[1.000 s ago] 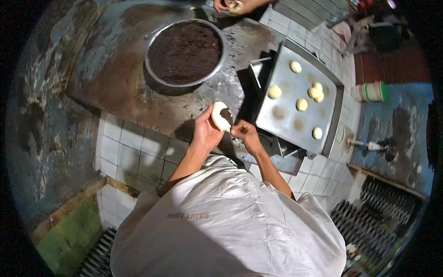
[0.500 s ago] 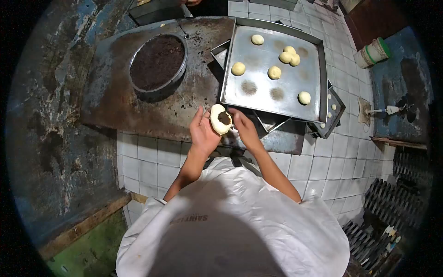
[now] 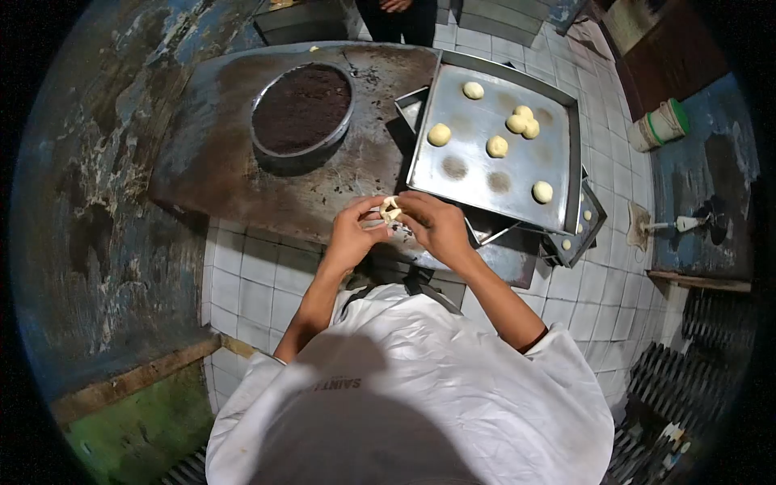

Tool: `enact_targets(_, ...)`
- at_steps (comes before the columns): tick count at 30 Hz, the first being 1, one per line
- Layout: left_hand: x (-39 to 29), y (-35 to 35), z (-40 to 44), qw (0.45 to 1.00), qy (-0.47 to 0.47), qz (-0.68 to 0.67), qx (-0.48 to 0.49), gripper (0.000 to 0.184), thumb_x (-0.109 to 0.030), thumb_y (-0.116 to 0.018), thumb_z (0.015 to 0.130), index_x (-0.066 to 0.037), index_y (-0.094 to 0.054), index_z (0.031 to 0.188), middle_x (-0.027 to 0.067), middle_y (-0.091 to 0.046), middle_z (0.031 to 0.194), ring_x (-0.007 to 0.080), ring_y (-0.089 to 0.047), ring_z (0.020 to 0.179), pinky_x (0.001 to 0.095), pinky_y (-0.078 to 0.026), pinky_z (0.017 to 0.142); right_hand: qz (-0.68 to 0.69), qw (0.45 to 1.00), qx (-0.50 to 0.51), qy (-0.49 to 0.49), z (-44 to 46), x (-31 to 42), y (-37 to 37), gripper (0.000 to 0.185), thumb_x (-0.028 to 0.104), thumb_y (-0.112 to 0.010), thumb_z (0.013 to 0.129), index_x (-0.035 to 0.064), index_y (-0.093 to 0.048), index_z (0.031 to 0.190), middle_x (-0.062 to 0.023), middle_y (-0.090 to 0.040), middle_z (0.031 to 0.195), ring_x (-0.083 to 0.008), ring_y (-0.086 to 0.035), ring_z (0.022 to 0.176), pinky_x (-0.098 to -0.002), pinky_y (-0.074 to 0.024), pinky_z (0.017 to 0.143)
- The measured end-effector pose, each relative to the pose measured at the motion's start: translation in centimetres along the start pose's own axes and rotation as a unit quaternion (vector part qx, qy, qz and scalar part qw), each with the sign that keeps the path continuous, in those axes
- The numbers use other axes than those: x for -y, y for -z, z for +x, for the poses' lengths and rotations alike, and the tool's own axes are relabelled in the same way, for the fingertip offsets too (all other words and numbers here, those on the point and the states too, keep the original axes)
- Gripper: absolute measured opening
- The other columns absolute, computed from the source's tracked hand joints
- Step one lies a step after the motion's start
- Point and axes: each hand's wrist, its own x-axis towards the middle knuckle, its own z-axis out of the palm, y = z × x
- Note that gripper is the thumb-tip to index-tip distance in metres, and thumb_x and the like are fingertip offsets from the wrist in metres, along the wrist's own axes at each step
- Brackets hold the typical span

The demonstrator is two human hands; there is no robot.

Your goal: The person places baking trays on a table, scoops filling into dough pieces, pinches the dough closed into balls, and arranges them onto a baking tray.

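The fingers of my left hand and right hand are curled inward, grasping one piece of pale dough between their tips. It sits up off the table, above its near edge, with its rim raised and uneven. My fingers hide much of it, so I cannot tell what is inside. If I pinch or pull too hard, I judge the thin edge could tear; if one hand eases off early, the piece could slip and drop.

Just beyond my right hand is the near side of a metal tray. A careless knuckle could knock it and set the dough balls rolling. Three of them already touch, so they might stick together.

Ahead on my left stands a bowl of dark, crumbly mix; crumbs from it on my fingertips could keep the dough's edges from holding. Across the table is another person's hand, well apart from mine.
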Motion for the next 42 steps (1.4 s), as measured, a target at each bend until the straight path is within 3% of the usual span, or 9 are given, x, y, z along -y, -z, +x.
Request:
enact_targets(3, -1.9, 1.9, -0.4, 0.992, -0.090, 0.070, -0.061, 0.044, 0.009, -0.076, 0.079, -0.001, -0.070, 0.121, 0.0084, -0.069, 0.112, 0.0158, -0.066, 0.100, 0.0279, -0.055, 0.087, 0.268, 0.948, -0.026, -0.167, 1.1, 2.7, 0.0, 0.029, 0.011, -0.075, 0.087, -0.0011, -0.074, 0.114, -0.0187, -0.073, 0.115, -0.0241, -0.071, 0.100, -0.0343, -0.0553, 0.086)
enact_targets(8, -4.0, 3.1, 0.3, 0.955, -0.102, -0.188, -0.206, 0.029, 0.003, -0.075, 0.087, 0.005, -0.071, 0.115, 0.0133, -0.072, 0.111, 0.0161, -0.068, 0.098, 0.0267, -0.054, 0.086, 0.238, 0.967, -0.063, -0.065, 2.7, 6.8, -2.1, 0.038, 0.012, -0.076, 0.087, -0.0015, -0.069, 0.122, -0.0167, -0.074, 0.113, -0.0281, -0.072, 0.101, -0.0359, -0.0550, 0.087)
enact_targets(14, -6.0, 4.6, 0.0, 0.924, -0.123, -0.351, -0.087, 0.033, -0.019, -0.058, 0.104, 0.005, -0.063, 0.126, 0.0170, -0.072, 0.113, 0.0200, -0.067, 0.108, 0.0331, -0.051, 0.098, 0.142, 0.986, -0.077, -0.052, 5.3, 9.5, -2.7, 0.030, 0.009, -0.081, 0.081, 0.0022, -0.070, 0.108, -0.0123, -0.069, 0.103, -0.0279, -0.068, 0.089, -0.0374, -0.0549, 0.077)
enact_targets(18, -7.2, 6.2, -0.6, 0.907, -0.133, -0.376, 0.134, 0.040, -0.016, -0.055, 0.098, 0.007, -0.060, 0.131, 0.0210, -0.067, 0.127, 0.0248, -0.064, 0.117, 0.0376, -0.043, 0.109, 0.444, 0.882, -0.097, -0.127, 6.8, 11.4, -3.3, 0.020, 0.005, -0.082, 0.079, 0.0003, -0.067, 0.093, -0.0041, -0.066, 0.097, -0.0135, -0.060, 0.094, -0.0299, -0.0523, 0.071)
enact_targets(24, -7.4, 7.0, 0.6, 0.909, -0.051, -0.413, 0.007, 0.034, -0.009, -0.058, 0.100, 0.006, -0.058, 0.130, 0.0194, -0.061, 0.136, 0.0242, -0.059, 0.125, 0.0332, -0.044, 0.109, 0.257, 0.928, -0.159, -0.216, 6.9, 12.1, -6.7, 0.035, 0.014, -0.080, 0.084, -0.0035, -0.070, 0.113, -0.0089, -0.071, 0.101, -0.0149, -0.066, 0.090, -0.0295, -0.0525, 0.076)
enact_targets(27, -5.4, 9.0, 1.0, 0.917, -0.011, -0.398, 0.003, 0.030, -0.016, -0.060, 0.102, 0.002, -0.062, 0.125, 0.0150, -0.065, 0.127, 0.0197, -0.063, 0.115, 0.0309, -0.049, 0.098, 0.093, 0.974, -0.194, -0.077, 7.1, 15.1, -7.7, 0.034, 0.011, -0.079, 0.080, 0.0012, -0.073, 0.112, -0.0135, -0.070, 0.093, -0.0263, -0.071, 0.083, -0.0340, -0.0552, 0.075)
enact_targets(31, -5.4, 9.9, 0.8, 0.929, -0.048, -0.364, 0.036, 0.030, -0.025, -0.056, 0.106, 0.000, -0.065, 0.121, 0.0123, -0.068, 0.123, 0.0169, -0.065, 0.110, 0.0292, -0.052, 0.094, -0.023, 0.972, -0.223, -0.065, 7.1, 14.2, -9.4, 0.024, -0.002, -0.076, 0.082, 0.0005, -0.074, 0.106, -0.0084, -0.065, 0.100, -0.0142, -0.066, 0.086, -0.0269, -0.0520, 0.075)
enact_targets(38, -7.0, 11.7, 0.7, 0.910, -0.127, -0.369, 0.144, 0.043, -0.022, -0.052, 0.104, 0.002, -0.054, 0.139, 0.0168, -0.057, 0.140, 0.0232, -0.050, 0.135, 0.0375, -0.037, 0.115, 0.297, 0.913, -0.212, -0.180, 8.9, 14.9, -9.3, 0.022, 0.007, -0.078, 0.083, -0.0020, -0.072, 0.101, -0.0078, -0.069, 0.090, -0.0164, -0.066, 0.087, -0.0293, -0.0524, 0.080)
enact_targets(42, -5.7, 12.4, 0.8, 0.913, -0.049, -0.392, 0.104, 0.037, -0.019, -0.055, 0.101, -0.002, -0.058, 0.134, 0.0147, -0.061, 0.135, 0.0217, -0.055, 0.128, 0.0352, -0.043, 0.109, 0.200, 0.933, -0.246, -0.169, 8.9, 15.6, -10.5, 0.031, 0.004, -0.078, 0.082, -0.0038, -0.071, 0.111, -0.0085, -0.071, 0.097, -0.0157, -0.067, 0.090, -0.0302, -0.0537, 0.082)
